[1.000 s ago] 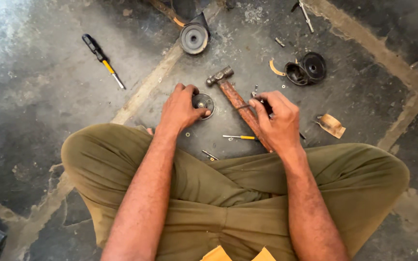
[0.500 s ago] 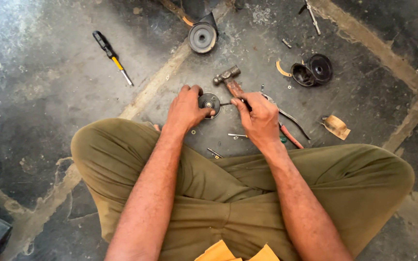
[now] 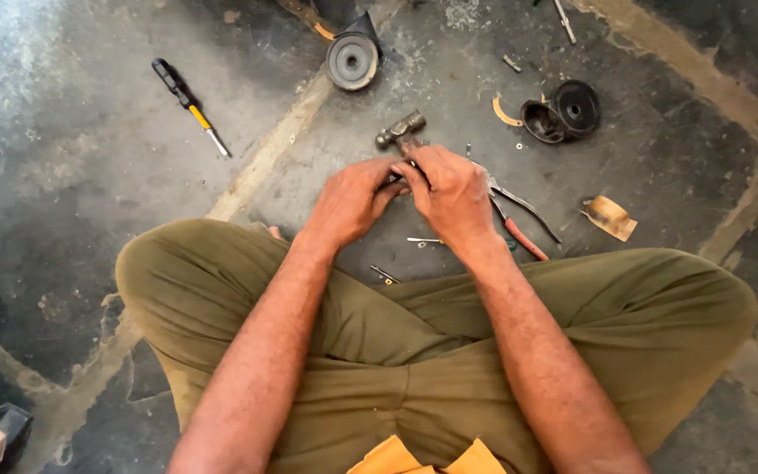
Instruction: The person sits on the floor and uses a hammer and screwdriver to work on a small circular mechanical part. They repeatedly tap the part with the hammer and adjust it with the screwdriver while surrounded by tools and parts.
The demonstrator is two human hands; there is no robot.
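Since half a second ago the two hands have drawn together: the left hand (image 3: 350, 204) has left the floor and now meets the right hand (image 3: 451, 189) above it, just near of the hammer (image 3: 401, 132). Both are curled shut, fingertips pinched around something small and dark between them; it is almost wholly hidden, so I cannot tell what it is, only that it looks like a small hard metal piece. My guess is that it is light, stiff and a bit greasy, best pinched by its edges with the fingertips, as now.

Just right of the right hand, pliers (image 3: 519, 215) with red grips lie on the floor (image 3: 89, 175). A thin pin-like tool (image 3: 423, 240) lies just near of the hands, and a small screw (image 3: 385, 276) sits beside the trouser leg. Further right lies a tan scrap (image 3: 611, 217). At the far side stand a round pulley-like disc (image 3: 352, 61) and two dark round housings (image 3: 563, 110), and far left, well apart, a black-and-yellow screwdriver (image 3: 188, 104).
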